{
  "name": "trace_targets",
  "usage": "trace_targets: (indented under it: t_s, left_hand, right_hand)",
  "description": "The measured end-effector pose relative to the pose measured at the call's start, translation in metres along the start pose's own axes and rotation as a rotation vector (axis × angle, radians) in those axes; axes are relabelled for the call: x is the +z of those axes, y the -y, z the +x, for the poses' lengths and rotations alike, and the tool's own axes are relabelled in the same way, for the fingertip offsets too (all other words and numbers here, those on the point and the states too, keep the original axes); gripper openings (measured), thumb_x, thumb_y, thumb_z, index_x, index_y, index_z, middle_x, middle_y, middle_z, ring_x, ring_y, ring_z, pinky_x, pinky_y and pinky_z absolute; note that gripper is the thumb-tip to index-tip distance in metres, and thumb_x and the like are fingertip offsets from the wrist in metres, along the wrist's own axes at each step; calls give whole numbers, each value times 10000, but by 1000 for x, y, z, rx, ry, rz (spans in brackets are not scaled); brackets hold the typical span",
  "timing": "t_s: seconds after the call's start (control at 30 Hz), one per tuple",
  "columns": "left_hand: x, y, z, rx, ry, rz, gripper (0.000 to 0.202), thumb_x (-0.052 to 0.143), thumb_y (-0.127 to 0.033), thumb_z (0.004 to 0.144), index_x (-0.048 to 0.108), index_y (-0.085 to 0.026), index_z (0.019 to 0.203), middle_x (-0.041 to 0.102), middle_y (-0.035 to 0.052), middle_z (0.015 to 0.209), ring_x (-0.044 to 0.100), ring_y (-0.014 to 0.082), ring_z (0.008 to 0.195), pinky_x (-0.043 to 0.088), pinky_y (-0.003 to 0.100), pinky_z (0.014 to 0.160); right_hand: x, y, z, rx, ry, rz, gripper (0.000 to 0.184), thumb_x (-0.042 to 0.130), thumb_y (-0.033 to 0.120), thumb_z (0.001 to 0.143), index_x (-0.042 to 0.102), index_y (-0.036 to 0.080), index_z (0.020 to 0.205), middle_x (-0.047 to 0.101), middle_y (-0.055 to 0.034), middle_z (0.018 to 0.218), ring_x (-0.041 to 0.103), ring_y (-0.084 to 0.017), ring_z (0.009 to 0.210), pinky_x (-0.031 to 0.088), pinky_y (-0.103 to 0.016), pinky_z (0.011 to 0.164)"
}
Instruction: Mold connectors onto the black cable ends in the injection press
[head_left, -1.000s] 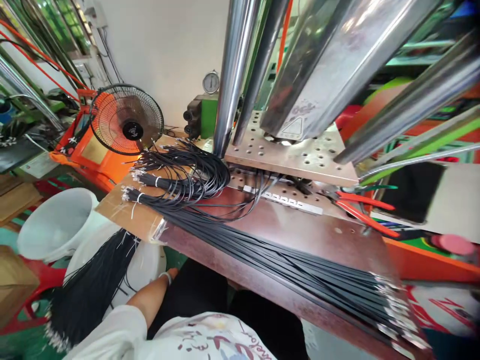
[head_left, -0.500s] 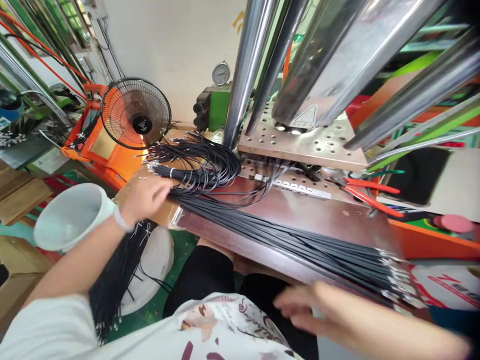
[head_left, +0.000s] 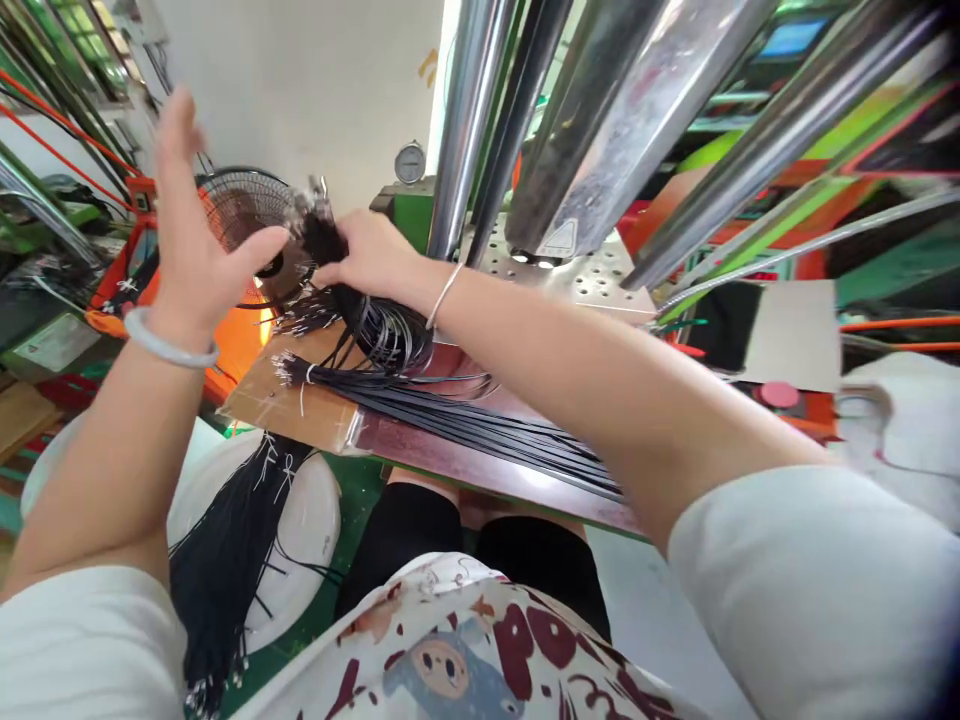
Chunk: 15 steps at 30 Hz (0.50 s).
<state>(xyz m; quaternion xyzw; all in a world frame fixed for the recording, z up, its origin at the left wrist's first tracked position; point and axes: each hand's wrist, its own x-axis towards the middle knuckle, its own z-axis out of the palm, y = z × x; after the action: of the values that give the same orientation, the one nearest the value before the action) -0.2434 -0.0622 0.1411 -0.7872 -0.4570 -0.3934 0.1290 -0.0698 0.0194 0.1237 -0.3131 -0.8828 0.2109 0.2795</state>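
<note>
Gripping a wire bundle (head_left: 328,247) up off the bench (head_left: 450,462), the right hand (head_left: 371,258) has its fingers wrapped tight round the black leads just under their metal-tipped ends, which poke out toward 10 o'clock. The rest of that bundle drops away at 5 o'clock from the fist into a loose coil sitting on the bench.

The left hand (head_left: 191,235) is over at 9 o'clock from the bundle, holding nothing: fingers spread wide and pointing up at 12, palm facing the wire tips. The thumb looks just short of the tips, but it's a bit blurry there, so I can't say for sure whether it's touching. There's a pale bangle (head_left: 169,346) on that wrist.

A flat bunch of wires (head_left: 465,428) lies on the bench at 6 o'clock from the right hand, its tipped ends resting on a cardboard sheet (head_left: 289,410). A fan (head_left: 244,205) sits behind, between the two hands. A pressure gauge (head_left: 409,163) is at 1 o'clock from the right hand, next to the shiny steel columns (head_left: 465,120). Down at 7 o'clock, more black wires (head_left: 225,560) hang over a white bucket (head_left: 307,520).
</note>
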Motion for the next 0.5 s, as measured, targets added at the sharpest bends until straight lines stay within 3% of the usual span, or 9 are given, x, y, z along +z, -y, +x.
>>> trace_targets:
  t_s: [0.03,0.1,0.2,0.27,0.33,0.4,0.5]
  left_hand:
    - [13,5,-4,-126,-18,-241,920,673,-664,718,299,-221,1433,232,32,1562,138,264,1465,98,412,1224]
    - [48,8,-9,-315,29,-612,906,628,-747,692,374,-214,1378,358,78,1499,269,302,1425,260,446,1173]
    - [95,-7,-2,-390,-46,-896,610,611,-631,775,525,-183,1181,612,91,1216,513,282,1246,425,444,1039]
    - [109,-21,8,-420,-93,-980,452,648,-512,789,555,-174,1073,662,69,1073,587,240,1129,475,400,962]
    - [114,-27,11,-485,-66,-983,424,654,-481,788,549,-180,1068,670,59,1007,621,225,1047,503,380,897]
    - [115,-22,4,-572,-34,-849,452,561,-558,833,552,-184,1086,673,69,972,638,240,1009,510,391,874]
    - [108,-2,-24,-662,130,-286,582,390,-678,866,622,-154,968,681,125,924,631,316,1029,478,455,914]
  right_hand:
    - [-12,6,4,-11,-47,53,235,770,259,729,585,122,773,559,18,715,576,-146,726,503,-291,721]
    - [-35,23,11,-55,-133,166,228,742,215,757,533,150,694,452,64,640,504,-90,653,491,-234,669]
    - [-61,49,18,-124,-112,228,224,721,141,766,514,155,683,391,83,604,434,-68,576,479,-205,582]
    - [-76,59,17,-152,-38,198,145,702,128,781,558,124,763,461,74,623,462,-76,539,472,-220,524]
    - [-89,58,5,-108,-13,145,109,673,123,806,591,85,868,533,46,669,512,-92,520,465,-231,483]
    - [-98,41,-22,-32,13,36,131,635,107,837,614,70,961,583,15,718,564,-109,556,488,-244,516]
    - [-99,-16,-88,-43,155,-302,109,597,136,871,666,118,954,664,-40,833,625,-156,727,508,-296,703]
